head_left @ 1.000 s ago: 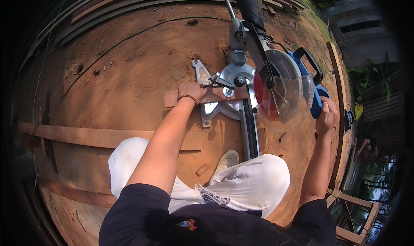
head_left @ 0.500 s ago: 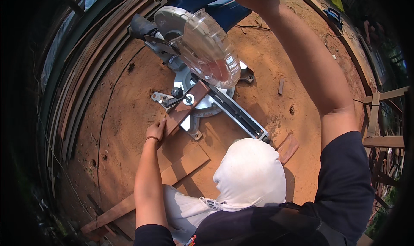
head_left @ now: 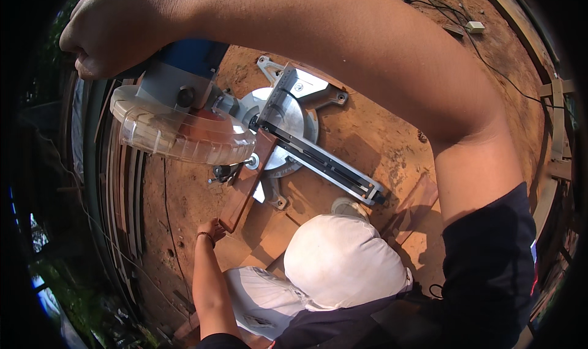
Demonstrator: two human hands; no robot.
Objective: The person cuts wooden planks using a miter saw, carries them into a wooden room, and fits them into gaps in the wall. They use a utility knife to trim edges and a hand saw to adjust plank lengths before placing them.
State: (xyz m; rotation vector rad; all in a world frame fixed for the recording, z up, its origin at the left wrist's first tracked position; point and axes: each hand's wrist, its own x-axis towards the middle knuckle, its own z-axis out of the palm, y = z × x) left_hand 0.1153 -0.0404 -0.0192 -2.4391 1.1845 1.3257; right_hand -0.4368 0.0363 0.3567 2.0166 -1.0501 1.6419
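Note:
A miter saw stands on the dirt, with a blue motor housing [head_left: 195,56], a clear blade guard [head_left: 184,138] and a round silver table [head_left: 291,113]. Raised over the saw head, my right hand [head_left: 119,30] is closed in a fist at its handle, which the hand itself hides. A reddish wooden board [head_left: 245,193] lies with its far end on the saw table, beside the slotted arm [head_left: 337,168]. The fingers of my left hand [head_left: 211,229] grip the board's near end. A hold-down clamp [head_left: 222,173] with a black knob sits next to the board.
Long planks [head_left: 125,196] are stacked along the left. At the upper right, black cables [head_left: 490,58] and a white box [head_left: 474,27] lie on the dirt. A timber frame [head_left: 557,122] runs down the right side. My knee in white trousers [head_left: 343,257] is close to the saw.
My right hand has swung from the top middle to the upper left of the picture, and the saw head shows farther left. My left hand still holds the board. The view has shifted.

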